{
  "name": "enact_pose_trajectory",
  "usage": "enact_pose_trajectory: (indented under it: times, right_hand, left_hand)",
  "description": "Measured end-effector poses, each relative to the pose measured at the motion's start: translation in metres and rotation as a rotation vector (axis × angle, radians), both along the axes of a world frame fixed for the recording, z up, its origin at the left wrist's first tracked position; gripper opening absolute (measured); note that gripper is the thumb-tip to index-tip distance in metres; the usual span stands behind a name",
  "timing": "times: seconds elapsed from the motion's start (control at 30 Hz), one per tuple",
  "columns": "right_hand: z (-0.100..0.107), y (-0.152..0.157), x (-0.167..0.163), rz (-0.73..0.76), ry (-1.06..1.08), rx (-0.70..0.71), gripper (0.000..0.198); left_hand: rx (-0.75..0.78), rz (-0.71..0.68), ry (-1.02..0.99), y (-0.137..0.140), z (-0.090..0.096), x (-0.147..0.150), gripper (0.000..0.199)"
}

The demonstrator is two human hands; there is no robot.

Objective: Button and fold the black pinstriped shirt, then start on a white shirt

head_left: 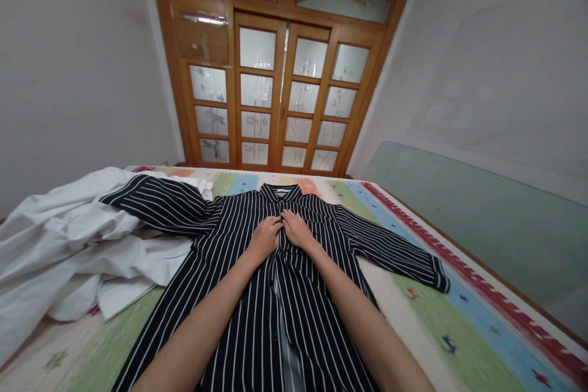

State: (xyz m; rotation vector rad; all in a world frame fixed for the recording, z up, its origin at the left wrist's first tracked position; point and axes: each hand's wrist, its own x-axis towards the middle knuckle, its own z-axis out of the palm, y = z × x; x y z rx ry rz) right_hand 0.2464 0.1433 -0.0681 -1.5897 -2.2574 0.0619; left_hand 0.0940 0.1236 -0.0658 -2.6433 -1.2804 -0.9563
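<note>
A black shirt with white stripes (243,220) lies front side up on the bed, its collar toward the far edge and both sleeves spread outward. On the upper front placket, my left hand (266,236) pinches the cloth near a button. My right hand (296,229) meets it there, fingertips closed on the other side of the placket. Below the hands the two front edges part, showing a narrow strip of the inside. The button itself is mostly hidden by my fingers.
Crumpled white cloth (87,245) lies at the left, partly under one shirt sleeve. A colourful patterned bedcover (427,324) spreads beneath everything. A pale green board (482,214) runs along the right side. Wooden glazed doors (280,98) stand beyond the far edge.
</note>
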Motion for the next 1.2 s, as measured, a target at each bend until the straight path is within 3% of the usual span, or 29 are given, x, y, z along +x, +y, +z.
enact_pose_trajectory:
  times: [0.5,1.2]
  right_hand:
    - [0.017,0.032,-0.008,-0.181,-0.091,-0.129,0.051]
    - [0.017,0.084,-0.002,-0.207,-0.076,-0.188,0.057]
  left_hand:
    - [-0.155,0.002,0.021,0.002,0.001,0.005,0.037]
    - [-0.221,0.026,-0.031,0.051,0.008,0.012,0.036]
